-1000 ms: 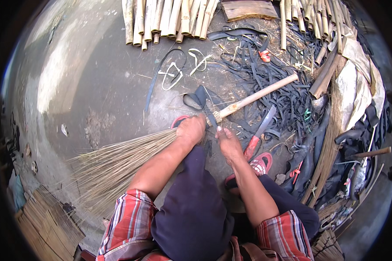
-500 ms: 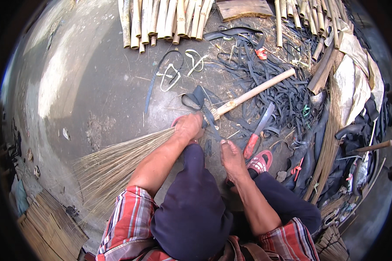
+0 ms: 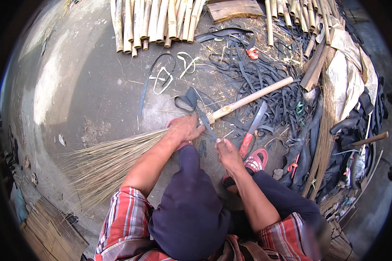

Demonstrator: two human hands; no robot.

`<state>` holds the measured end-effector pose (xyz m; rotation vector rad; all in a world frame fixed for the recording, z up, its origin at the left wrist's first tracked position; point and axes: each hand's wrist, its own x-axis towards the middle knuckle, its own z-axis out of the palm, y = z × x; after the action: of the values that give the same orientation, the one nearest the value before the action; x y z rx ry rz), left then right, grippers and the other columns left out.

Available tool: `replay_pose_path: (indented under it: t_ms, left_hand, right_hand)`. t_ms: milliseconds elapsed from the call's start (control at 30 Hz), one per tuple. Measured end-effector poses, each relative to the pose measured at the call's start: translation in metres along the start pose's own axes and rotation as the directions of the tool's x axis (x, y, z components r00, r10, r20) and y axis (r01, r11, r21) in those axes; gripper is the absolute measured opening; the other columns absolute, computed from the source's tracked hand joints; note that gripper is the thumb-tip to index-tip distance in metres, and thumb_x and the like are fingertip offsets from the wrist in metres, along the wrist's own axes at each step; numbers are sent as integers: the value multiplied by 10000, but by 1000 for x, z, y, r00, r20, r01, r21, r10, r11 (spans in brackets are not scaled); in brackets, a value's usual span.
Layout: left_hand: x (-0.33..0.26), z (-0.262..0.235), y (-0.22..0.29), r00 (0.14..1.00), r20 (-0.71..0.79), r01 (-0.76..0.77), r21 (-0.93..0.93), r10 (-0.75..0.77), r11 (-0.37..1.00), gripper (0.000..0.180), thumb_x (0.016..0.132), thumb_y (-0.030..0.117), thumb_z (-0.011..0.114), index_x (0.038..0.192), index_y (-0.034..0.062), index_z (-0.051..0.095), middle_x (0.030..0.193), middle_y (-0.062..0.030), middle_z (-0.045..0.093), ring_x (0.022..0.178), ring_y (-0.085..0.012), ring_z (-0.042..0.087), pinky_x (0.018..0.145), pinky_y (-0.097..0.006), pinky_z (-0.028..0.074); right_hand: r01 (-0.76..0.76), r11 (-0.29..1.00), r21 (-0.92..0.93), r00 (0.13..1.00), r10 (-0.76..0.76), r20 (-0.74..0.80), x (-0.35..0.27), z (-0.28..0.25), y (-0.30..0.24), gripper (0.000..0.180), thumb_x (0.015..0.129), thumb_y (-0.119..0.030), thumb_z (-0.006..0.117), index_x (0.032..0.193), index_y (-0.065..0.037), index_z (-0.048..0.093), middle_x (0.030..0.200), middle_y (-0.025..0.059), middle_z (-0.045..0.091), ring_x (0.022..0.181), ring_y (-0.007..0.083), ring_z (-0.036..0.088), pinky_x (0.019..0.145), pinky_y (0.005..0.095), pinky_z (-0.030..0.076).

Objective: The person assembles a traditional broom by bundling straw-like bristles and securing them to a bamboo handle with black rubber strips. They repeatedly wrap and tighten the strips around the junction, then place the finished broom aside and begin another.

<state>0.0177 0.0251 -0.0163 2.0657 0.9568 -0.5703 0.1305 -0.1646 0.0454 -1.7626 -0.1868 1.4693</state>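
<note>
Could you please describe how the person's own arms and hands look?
The left hand and right hand are ungloved, and the forearms are bare. The left sleeve and right sleeve are short plaid, mainly red with white and dark stripes.

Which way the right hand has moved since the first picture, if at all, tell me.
Yes: the right hand has shifted slightly lower in the view, judged against the red-handled knife.
</note>
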Motion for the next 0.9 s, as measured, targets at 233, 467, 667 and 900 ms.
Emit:
replay_pose_path:
  t_ms: [233,467,667,900]
  left_hand:
    - [-7,-16,-11,997,-29,-71,-354,64,933,739,955,702,586,1280,54,732,1207,-303,725,1205,-475,662,1050,-513,496]
    - [-39,-23,10,792,395,162,-872,466,463,640,954,593,743,1229,15,722,1038,-122,772,951,-200,754,828,-334,590]
    - [-31,-7,8,895,255,44,-866,365,498,592,958,527,756,1241,10,703,1094,-178,772,962,-262,775,823,-377,597]
    - [-22,16,21,997,-75,-48,-218,32,975,740,927,589,710,1292,-52,649,1106,-291,747,1075,-470,719,932,-531,553]
  right_hand:
    - [282,828,-485,957,-275,89,-32,-33,4,264,1110,-272,540,1028,-32,612,811,82,589,792,191,594,753,380,482]
    - [484,647,-589,871,-420,254,46,-55,6,169,1048,-184,576,1060,-35,654,895,154,659,875,332,666,801,430,520]
    - [453,500,-738,883,-364,295,71,-37,-38,209,910,-74,635,1097,-17,710,1055,282,720,1058,476,691,885,532,558]
    - [569,177,-803,753,-505,422,74,-30,-84,313,986,-234,684,1267,-97,673,1143,172,698,1076,415,698,895,517,568]
